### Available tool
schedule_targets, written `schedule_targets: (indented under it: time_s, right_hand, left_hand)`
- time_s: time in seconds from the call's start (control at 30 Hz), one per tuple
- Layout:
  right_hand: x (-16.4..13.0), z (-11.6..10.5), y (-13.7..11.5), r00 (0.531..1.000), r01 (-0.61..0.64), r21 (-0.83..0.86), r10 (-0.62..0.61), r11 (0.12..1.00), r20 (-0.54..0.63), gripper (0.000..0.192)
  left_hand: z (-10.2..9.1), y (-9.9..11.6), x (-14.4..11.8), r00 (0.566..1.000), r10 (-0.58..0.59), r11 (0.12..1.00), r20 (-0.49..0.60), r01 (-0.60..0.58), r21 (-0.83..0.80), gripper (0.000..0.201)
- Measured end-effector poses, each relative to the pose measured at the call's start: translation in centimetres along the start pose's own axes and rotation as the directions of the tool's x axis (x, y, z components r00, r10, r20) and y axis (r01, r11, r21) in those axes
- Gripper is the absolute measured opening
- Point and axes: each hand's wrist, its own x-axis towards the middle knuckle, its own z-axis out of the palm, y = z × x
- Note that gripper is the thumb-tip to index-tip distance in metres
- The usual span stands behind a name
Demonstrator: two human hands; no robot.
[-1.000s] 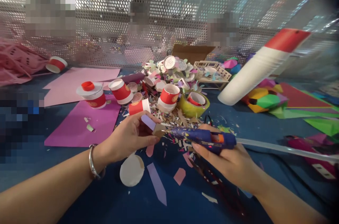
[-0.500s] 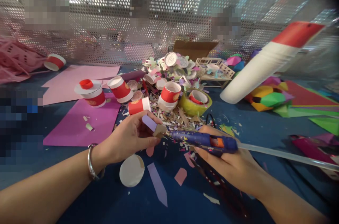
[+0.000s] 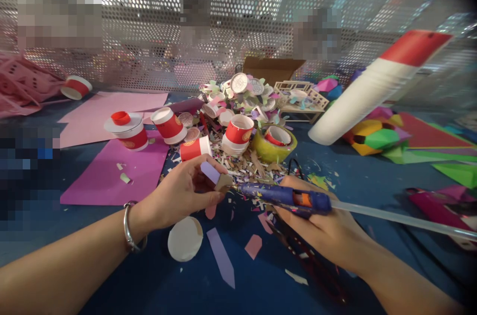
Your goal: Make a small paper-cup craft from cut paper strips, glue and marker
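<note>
My left hand pinches a small lilac paper strip over the blue table, a silver bracelet on its wrist. My right hand grips a blue hot glue gun with an orange trigger part. The gun's nozzle points left and touches the strip's lower end. A clear glue stick juts out of the gun's back toward the right. Below the hands lie a white paper disc and a long lilac paper arrow.
Red-and-white paper cups and paper scraps pile up behind the hands, beside a yellow tape roll. Pink and magenta sheets lie at left. A tall stack of cups leans at right over folded coloured paper. A perforated metal screen backs the table.
Hands and glue gun stay almost in place; the nozzle keeps contact with the strip. The view has shifted slightly.
</note>
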Motion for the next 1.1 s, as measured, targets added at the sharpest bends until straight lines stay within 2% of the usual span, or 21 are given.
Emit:
schedule_targets:
  time_s: [0.2, 0.53, 1.1]
  right_hand:
    - [0.15, 0.07, 0.15, 0.999, 0.046, -0.035, -0.047, 0.998, -0.026, 0.021]
    - [0.1, 0.01, 0.04, 0.998, 0.039, -0.065, -0.042, 0.997, -0.039, 0.021]
    - [0.08, 0.27, 0.02, 0.993, 0.067, -0.088, -0.075, 0.994, -0.096, 0.022]
  left_hand:
    - [-0.03, 0.0, 0.04, 1.0, -0.02, 1.0, -0.018, 0.02, 0.01, 0.025]
    - [-0.02, 0.06, -0.02, 0.999, -0.043, 0.999, -0.034, 0.043, 0.011, 0.026]
    - [-0.14, 0.14, 0.12, 0.997, -0.075, 0.997, 0.003, 0.075, -0.016, 0.027]
